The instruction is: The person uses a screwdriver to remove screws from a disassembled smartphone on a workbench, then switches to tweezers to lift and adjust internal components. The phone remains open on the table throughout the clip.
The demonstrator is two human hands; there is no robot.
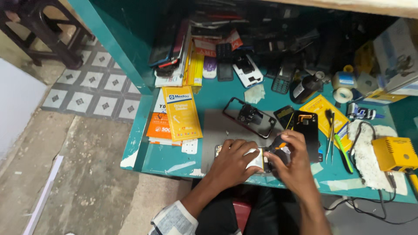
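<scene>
Two yellow packets (183,112) are seen lying at the left of the teal surface (174,161). Just right of them, the left hand (233,163) is laid flat, fingers together, on an opened phone (257,160) at the surface's near edge. The right hand (292,161) is closed on the phone's right end. A yellow power unit (394,153) is set far right.

Left of the fingers (244,150) the tabletop (174,161) lies bare; ahead a phone frame (249,116) blocks — right, tweezers (329,132) and a yellow box (394,153) crowd.
</scene>
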